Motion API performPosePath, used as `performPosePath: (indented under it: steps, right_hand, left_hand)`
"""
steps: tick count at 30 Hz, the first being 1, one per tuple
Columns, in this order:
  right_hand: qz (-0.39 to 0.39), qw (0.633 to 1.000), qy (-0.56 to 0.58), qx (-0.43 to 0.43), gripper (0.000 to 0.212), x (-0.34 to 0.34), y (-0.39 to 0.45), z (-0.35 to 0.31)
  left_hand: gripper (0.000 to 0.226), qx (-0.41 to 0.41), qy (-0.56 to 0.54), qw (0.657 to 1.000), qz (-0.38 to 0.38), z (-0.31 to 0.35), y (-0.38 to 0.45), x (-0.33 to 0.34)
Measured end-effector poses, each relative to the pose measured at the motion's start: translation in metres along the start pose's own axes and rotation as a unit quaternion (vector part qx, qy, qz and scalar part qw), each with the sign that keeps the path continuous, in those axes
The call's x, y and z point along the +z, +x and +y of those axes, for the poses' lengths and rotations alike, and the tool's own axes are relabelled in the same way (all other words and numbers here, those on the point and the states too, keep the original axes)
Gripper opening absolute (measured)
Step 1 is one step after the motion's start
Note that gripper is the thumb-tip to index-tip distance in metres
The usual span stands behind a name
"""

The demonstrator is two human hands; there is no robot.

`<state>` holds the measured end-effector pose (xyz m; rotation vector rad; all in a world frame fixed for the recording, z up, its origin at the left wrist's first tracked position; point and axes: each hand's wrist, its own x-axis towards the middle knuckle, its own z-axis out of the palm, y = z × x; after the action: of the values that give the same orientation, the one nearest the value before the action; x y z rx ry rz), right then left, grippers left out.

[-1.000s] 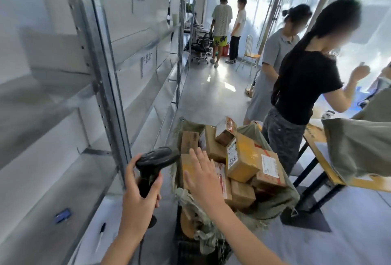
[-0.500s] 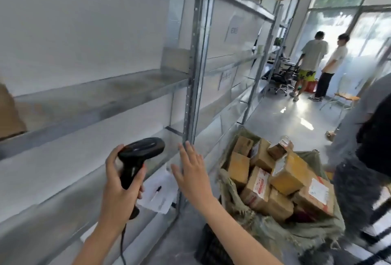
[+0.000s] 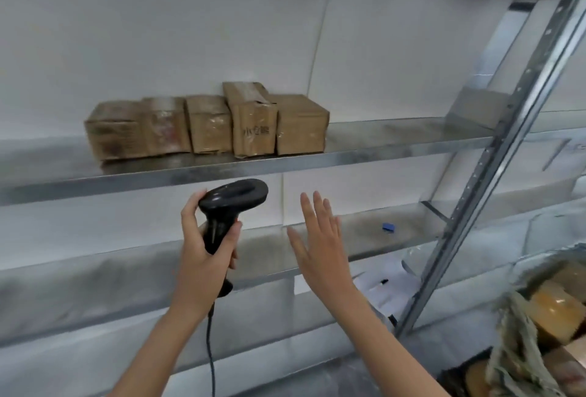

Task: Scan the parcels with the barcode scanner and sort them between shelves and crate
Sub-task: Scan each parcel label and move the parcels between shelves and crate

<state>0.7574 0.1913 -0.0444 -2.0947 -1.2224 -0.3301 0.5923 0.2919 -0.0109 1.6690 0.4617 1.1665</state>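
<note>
My left hand (image 3: 203, 257) grips the handle of a black corded barcode scanner (image 3: 233, 198), held upright below a metal shelf (image 3: 396, 139). Beside it, my right hand (image 3: 320, 238) is raised flat with fingers spread and holds nothing. Several brown cardboard parcels (image 3: 209, 125) stand in a row on that shelf against the white wall. At the lower right edge, more parcels (image 3: 553, 311) lie in a sack-lined crate (image 3: 520, 349), partly cut off by the frame.
A slanted perforated shelf post (image 3: 494, 155) crosses the right side. The lower shelf (image 3: 364, 238) holds a small blue object (image 3: 388, 227). Below it lie white papers (image 3: 387, 289) with a pen (image 3: 384, 281).
The view has swung left and up from the crate of parcels and the people to the shelves. The row of parcels has come into view. Both hands keep their poses.
</note>
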Motion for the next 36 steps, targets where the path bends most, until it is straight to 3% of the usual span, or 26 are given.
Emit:
performPosePath:
  steps: [12, 18, 24, 27, 30, 36]
  right_hand:
    - [0.024, 0.992, 0.023, -0.119, 0.072, 0.102, 0.079, -0.216]
    - [0.055, 0.989, -0.068, -0.121, 0.079, 0.155, 0.169, -0.292]
    - [-0.018, 0.972, -0.215, -0.094, 0.085, 0.171, 0.227, -0.311]
    - [-0.033, 0.971, -0.221, -0.079, 0.079, 0.177, 0.233, -0.308]
    - [-0.005, 0.974, -0.208, -0.089, 0.068, 0.185, 0.225, -0.311]
    - [0.146, 0.968, -0.181, -0.099, 0.051, 0.2, 0.211, -0.306]
  left_hand:
    - [0.064, 0.058, -0.001, 0.989, 0.132, 0.022, 0.055, -0.2]
    - [0.065, 0.045, -0.045, 0.984, 0.169, 0.006, 0.1, -0.259]
    - [0.065, 0.033, -0.07, 0.986, 0.15, -0.004, 0.128, -0.283]
    - [0.064, 0.031, -0.078, 0.986, 0.147, -0.009, 0.136, -0.289]
    - [0.065, 0.025, -0.084, 0.985, 0.147, -0.013, 0.137, -0.293]
    - [0.065, 0.017, -0.097, 0.986, 0.137, -0.02, 0.132, -0.291]
